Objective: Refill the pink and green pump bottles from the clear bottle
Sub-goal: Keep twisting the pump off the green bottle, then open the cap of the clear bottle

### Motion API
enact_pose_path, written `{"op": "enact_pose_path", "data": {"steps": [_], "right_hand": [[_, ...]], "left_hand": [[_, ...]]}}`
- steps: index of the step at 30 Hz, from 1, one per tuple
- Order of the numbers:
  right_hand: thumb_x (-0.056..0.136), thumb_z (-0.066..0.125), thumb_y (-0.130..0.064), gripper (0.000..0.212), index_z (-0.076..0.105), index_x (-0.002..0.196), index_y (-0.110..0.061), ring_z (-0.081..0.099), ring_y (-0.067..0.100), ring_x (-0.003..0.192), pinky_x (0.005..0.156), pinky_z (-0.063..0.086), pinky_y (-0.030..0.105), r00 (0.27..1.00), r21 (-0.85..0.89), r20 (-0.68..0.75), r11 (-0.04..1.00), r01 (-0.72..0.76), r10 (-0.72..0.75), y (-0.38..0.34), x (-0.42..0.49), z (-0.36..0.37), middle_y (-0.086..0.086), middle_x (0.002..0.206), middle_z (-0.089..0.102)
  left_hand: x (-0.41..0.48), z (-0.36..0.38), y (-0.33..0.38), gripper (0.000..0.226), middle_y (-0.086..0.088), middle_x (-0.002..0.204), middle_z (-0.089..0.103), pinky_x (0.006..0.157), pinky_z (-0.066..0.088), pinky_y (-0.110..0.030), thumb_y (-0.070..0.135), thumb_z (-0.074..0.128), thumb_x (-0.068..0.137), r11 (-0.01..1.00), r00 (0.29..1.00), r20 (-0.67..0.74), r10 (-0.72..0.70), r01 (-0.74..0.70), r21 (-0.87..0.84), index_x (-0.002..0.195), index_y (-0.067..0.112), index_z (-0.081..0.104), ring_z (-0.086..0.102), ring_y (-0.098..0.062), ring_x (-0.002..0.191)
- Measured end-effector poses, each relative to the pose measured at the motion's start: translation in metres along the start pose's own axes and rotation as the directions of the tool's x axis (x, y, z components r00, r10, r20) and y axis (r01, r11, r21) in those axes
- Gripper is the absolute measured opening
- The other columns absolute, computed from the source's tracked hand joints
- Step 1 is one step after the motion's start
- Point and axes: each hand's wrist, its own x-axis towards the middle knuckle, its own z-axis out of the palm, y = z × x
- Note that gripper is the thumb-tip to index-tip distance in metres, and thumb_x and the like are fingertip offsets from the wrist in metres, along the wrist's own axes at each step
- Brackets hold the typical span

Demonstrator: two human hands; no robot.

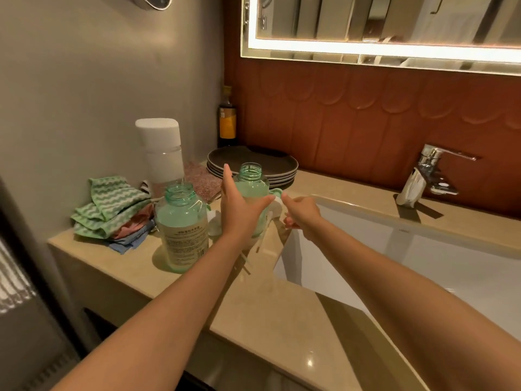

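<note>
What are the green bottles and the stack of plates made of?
The two green bottles look like see-through tinted plastic: you can see through the walls, and the open necks have moulded screw threads. Glass can't be ruled out. The stacked plates look like dark ceramic or stoneware with a dull matte glaze, since they barely shine.

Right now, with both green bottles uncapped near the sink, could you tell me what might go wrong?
1. The left hand holds an open green bottle beside the sink; a tilt could spill it.
2. The left forearm passes close to the other open bottle and could knock it.
3. The right hand seems to be pulling a pump tube, which may drip.
</note>
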Motion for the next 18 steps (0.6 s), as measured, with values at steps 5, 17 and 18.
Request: {"op": "enact_pose_path", "data": {"steps": [5, 17, 18], "right_hand": [[0.095, 0.049, -0.036, 0.040, 0.058, 0.108, 0.001, 0.061, 0.032, 0.099, 0.092, 0.051, 0.045, 0.998, 0.040, -0.042, 0.998, 0.052, -0.050, -0.013, -0.028, -0.014, 0.013, 0.094, 0.056], [0.093, 0.051, -0.034, 0.023, 0.062, 0.095, -0.014, 0.060, 0.018, 0.089, 0.080, 0.052, 0.037, 0.907, 0.085, -0.108, 0.905, 0.417, -0.407, -0.086, -0.102, 0.013, 0.000, 0.087, 0.062], [0.093, 0.051, -0.034, 0.023, 0.062, 0.097, -0.014, 0.060, 0.018, 0.090, 0.082, 0.053, 0.038, 0.901, 0.084, -0.093, 0.898, 0.432, -0.424, -0.091, -0.105, 0.018, 0.000, 0.090, 0.062]], "left_hand": [[-0.012, -0.015, 0.033, 0.095, 0.002, 0.156, 0.016, 0.106, 0.023, -0.028, 0.030, 0.071, 0.081, 0.994, 0.994, 0.009, 0.111, -0.111, -0.010, 0.150, 0.024, 0.006, 0.018, -0.017, 0.142], [-0.027, -0.120, 0.059, 0.040, 0.003, 0.121, 0.057, 0.086, 0.041, -0.024, 0.024, 0.066, 0.086, 0.953, 0.914, -0.269, 0.304, -0.289, 0.096, 0.123, 0.020, 0.052, 0.053, -0.013, 0.108], [-0.024, -0.127, 0.055, 0.041, 0.003, 0.122, 0.056, 0.084, 0.041, -0.024, 0.024, 0.066, 0.085, 0.960, 0.917, -0.282, 0.281, -0.268, 0.085, 0.123, 0.019, 0.052, 0.053, -0.013, 0.106]]}}
